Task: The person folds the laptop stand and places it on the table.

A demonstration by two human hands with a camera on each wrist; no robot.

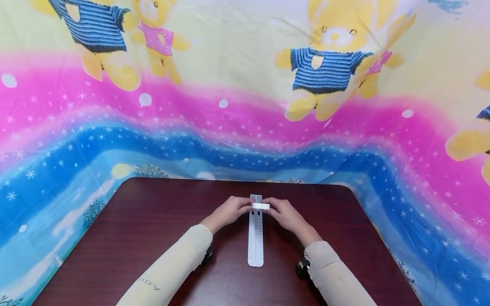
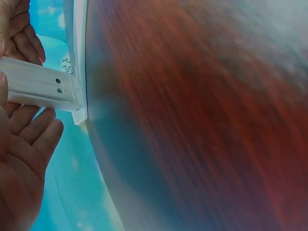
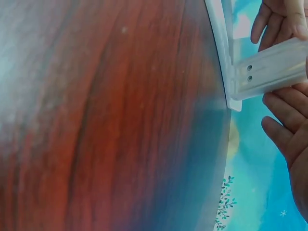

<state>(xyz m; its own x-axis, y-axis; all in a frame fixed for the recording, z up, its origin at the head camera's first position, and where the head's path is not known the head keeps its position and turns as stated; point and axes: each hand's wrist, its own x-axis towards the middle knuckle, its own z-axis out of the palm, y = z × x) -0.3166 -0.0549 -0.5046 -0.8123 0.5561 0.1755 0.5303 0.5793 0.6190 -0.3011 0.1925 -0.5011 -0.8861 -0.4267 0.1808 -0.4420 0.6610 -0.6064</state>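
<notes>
A long white foot measuring gauge (image 1: 255, 246) lies on the table, pointing away from me, with scale marks along its flat base. From its far part rises a white upright piece (image 2: 41, 86), which shows two small screws near its foot in both wrist views. My left hand (image 1: 231, 211) holds this upright from the left, thumb on the near side and fingers behind. On the other side my right hand (image 1: 286, 213) holds it the same way. Part of the upright's top is cut off in the wrist views.
The dark reddish wooden table (image 1: 153, 238) has rounded far corners. Behind it and at both sides hangs a cloth (image 1: 237, 127) printed with bears and snowflakes. A black wrist camera (image 1: 302, 267) sits beneath the right sleeve, and another beneath the left.
</notes>
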